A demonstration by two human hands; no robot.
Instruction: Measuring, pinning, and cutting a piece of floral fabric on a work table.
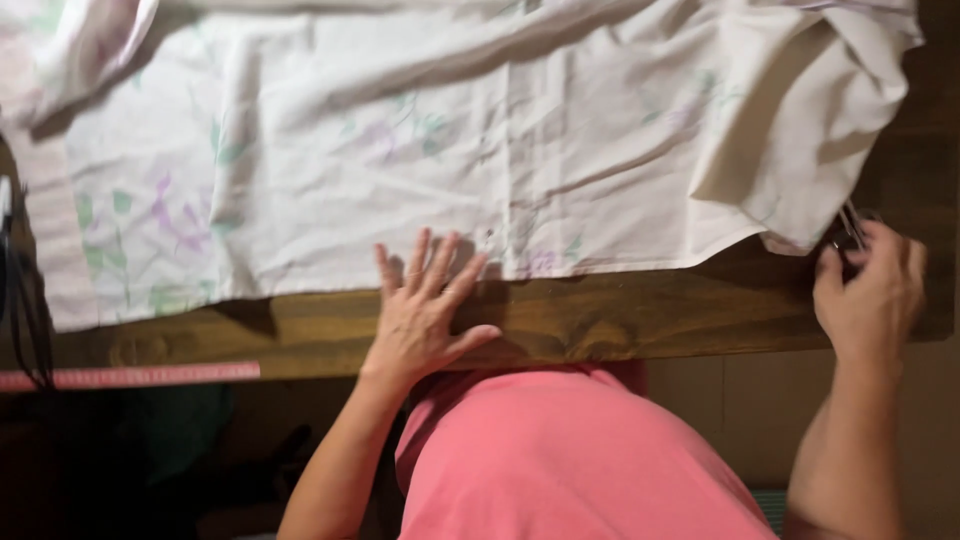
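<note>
The white floral cotton cloth (450,150) is pressed flat at its near edge by the open, empty left hand (425,315), while small metal scissors (852,228) are gripped at its right corner by the closed right hand (870,295), so cutting seems prepared and careful blade alignment is needed.

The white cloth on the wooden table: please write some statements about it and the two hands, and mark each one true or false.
1. The left hand lies flat with spread fingers at the near edge of the cloth. True.
2. The cloth is plain dark blue. False: it is white with a faint floral print.
3. The right hand holds a thin metal tool by the cloth's corner. True.
4. The pink measuring tape lies on top of the cloth. False: it lies along the table edge.
</note>
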